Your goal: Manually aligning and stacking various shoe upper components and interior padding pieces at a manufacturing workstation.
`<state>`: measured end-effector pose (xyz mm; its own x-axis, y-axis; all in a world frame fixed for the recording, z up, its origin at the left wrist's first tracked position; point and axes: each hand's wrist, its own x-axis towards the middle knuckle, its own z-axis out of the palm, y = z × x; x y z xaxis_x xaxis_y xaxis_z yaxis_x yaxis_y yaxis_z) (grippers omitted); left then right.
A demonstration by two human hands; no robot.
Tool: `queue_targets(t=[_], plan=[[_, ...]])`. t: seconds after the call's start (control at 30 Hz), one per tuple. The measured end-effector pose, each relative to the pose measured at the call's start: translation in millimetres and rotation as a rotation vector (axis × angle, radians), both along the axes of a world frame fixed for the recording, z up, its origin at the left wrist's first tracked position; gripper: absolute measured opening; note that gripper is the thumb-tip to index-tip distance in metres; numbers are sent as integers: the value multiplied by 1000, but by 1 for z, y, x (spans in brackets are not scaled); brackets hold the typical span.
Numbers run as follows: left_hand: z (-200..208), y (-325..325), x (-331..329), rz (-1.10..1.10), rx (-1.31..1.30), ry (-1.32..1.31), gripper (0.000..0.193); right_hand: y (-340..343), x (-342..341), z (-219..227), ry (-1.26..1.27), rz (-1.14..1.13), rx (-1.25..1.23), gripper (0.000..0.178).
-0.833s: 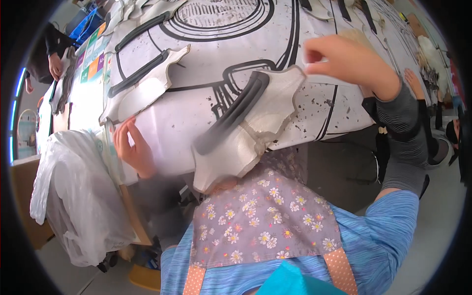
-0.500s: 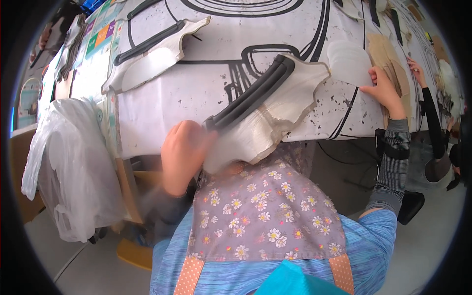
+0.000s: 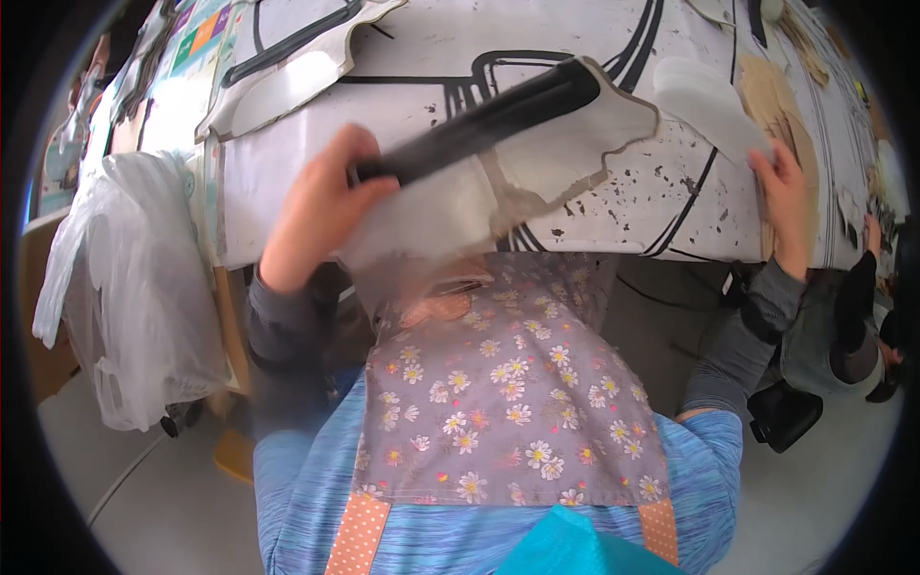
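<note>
My left hand (image 3: 331, 196) grips the left end of a pale, jagged-edged trim piece (image 3: 551, 158) with a thick black strip (image 3: 479, 125) along its far side. The piece tilts over the table's front edge; its near left part is blurred by motion. At the right, my right hand (image 3: 786, 196) has thumb and fingertips pinched on the near end of a thin white rounded sheet (image 3: 695, 96), which seems to lie on others like it. Next to that hand is a tan, paper-like piece (image 3: 767, 91).
A similar pale piece with a black strip (image 3: 297, 81) lies at the far left of the white table cover (image 3: 278, 182), printed with black lines. A clear plastic bag (image 3: 134, 287) hangs at the left edge. Another person's hand (image 3: 872, 235) shows at the far right.
My left hand has moved up and away from me, swinging the trim piece's left end with it. My right hand's fingertips have closed on the white sheet's near end, and the view has shifted slightly.
</note>
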<state>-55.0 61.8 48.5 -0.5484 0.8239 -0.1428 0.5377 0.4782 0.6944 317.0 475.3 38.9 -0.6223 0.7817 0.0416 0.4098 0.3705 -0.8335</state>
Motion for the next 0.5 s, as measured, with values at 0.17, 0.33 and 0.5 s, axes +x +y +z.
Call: queue_targets(t=[0.17,0.33,0.5], plan=[[-1,22,-29,-22,230,921,38,-34,14,39,197,-107,-161,36],[17,21,28,123,396,529,18,-107,-31,19,474,-102,-350,36],[23,21,62,168,361,-313,25,-165,-115,27,219,176,-598,34]])
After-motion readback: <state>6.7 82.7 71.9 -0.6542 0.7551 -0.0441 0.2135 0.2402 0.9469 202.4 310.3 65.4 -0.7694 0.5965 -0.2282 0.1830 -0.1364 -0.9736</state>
